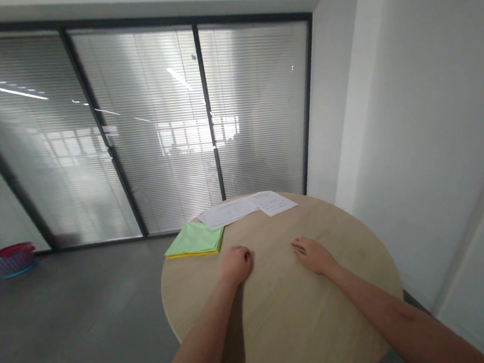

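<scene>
Both my hands rest on a round light-wood table (289,314). My left hand (237,263) lies near the middle with its fingers curled under into a loose fist, and nothing shows in it. My right hand (313,254) lies flat, palm down, fingers stretched out and pointing left, holding nothing. A stack of green and yellow folders (195,240) sits at the table's far left edge, a short way beyond my left hand. Two white printed sheets (248,206) lie at the far edge.
Glass partitions with closed blinds (156,132) stand behind the table. A white wall (434,129) runs close along the right. A red and blue basket (9,260) sits on the grey floor at far left.
</scene>
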Available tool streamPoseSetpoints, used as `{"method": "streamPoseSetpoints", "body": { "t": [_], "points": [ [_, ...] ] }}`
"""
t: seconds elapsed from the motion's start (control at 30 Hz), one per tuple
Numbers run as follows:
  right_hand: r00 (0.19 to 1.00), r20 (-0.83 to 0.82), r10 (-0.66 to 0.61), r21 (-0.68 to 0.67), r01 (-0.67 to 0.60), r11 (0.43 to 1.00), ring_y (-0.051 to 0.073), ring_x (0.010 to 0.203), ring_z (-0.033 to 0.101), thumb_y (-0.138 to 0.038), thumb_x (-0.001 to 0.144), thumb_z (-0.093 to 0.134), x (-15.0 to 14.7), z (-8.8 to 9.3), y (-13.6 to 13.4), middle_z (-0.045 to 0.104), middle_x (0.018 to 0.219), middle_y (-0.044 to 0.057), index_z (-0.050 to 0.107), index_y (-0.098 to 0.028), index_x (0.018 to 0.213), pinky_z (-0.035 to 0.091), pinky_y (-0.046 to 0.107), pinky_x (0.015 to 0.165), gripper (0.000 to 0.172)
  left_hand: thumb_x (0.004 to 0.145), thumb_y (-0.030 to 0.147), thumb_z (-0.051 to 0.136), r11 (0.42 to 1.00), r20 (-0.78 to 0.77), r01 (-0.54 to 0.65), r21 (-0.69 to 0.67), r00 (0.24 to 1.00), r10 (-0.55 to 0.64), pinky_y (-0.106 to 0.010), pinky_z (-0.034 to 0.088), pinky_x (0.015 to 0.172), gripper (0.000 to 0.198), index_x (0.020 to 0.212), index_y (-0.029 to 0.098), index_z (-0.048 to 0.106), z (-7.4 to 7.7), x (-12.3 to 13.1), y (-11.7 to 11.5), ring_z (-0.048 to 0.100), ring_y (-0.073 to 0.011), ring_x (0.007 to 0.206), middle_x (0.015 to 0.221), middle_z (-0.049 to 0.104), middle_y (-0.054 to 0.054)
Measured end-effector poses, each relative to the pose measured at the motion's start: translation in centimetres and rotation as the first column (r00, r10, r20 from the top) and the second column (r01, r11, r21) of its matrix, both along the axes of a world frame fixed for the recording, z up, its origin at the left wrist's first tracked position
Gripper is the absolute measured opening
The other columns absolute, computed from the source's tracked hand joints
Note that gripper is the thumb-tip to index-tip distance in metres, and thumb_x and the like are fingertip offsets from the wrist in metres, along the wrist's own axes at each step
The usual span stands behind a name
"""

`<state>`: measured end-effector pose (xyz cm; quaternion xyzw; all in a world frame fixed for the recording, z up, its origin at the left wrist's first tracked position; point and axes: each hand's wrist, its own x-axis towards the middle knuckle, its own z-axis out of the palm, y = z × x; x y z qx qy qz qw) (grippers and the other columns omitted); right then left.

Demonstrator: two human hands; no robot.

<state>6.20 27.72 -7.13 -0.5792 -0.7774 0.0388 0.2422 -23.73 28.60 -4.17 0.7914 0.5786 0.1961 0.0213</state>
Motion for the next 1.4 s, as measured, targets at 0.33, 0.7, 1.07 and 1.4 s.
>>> {"method": "streamPoseSetpoints", "body": {
  "t": [0.33, 0.7, 1.07, 1.4],
  "points": [
    [0.999, -0.041, -0.022, 0.008, 0.022, 1.000, 0.025, 0.129, 0.061, -0.027, 0.099, 0.049, 0.0, -0.1, 0.0, 0.065, 0.139, 0.013, 0.073, -0.017, 0.128, 0.041, 0.038, 0.114, 0.039, 0.101, 0.038, 0.060, 0.979, -0.060, -0.204, -0.017, 0.977, 0.203, -0.043, 0.054, 0.093, 0.026, 0.100, 0.014, 0.069, 0.2, -0.4, 0.0, 0.068, -0.0210, 0.098, 0.103, 0.072, -0.007],
    [0.998, -0.055, -0.017, 0.012, 0.018, 1.000, 0.025, 0.129, 0.060, -0.025, 0.098, 0.049, 0.2, -0.3, 0.2, 0.066, 0.138, 0.012, 0.073, -0.019, 0.126, 0.041, 0.038, 0.114, 0.038, 0.101, 0.038, 0.060, 0.974, -0.058, -0.223, -0.041, 0.974, 0.221, -0.044, 0.054, 0.094, 0.026, 0.102, 0.014, 0.069, 0.3, -0.4, 0.2, 0.068, -0.0215, 0.101, 0.105, 0.072, -0.007],
    [0.996, -0.082, -0.019, 0.007, 0.019, 1.000, 0.025, 0.129, 0.061, -0.026, 0.098, 0.049, -0.1, -0.6, 0.4, 0.067, 0.137, 0.012, 0.075, -0.018, 0.122, 0.040, 0.037, 0.115, 0.037, 0.102, 0.032, 0.057, 0.973, -0.033, -0.225, -0.046, 0.974, 0.224, -0.040, 0.051, 0.094, 0.023, 0.102, 0.014, 0.070, -0.2, -0.9, 0.5, 0.066, -0.0215, 0.102, 0.106, 0.072, -0.009],
    [0.992, -0.118, -0.045, 0.028, 0.049, 0.998, 0.026, 0.126, 0.064, -0.026, 0.095, 0.047, -0.9, -1.3, 0.7, 0.070, 0.132, 0.012, 0.076, -0.020, 0.120, 0.043, 0.038, 0.113, 0.039, 0.096, 0.012, 0.048, 0.964, 0.004, -0.265, -0.031, 0.964, 0.265, -0.026, 0.044, 0.086, 0.028, 0.102, 0.016, 0.075, 0.2, -1.3, -0.2, 0.068, -0.0202, 0.104, 0.108, 0.075, -0.010]
  ]
}}
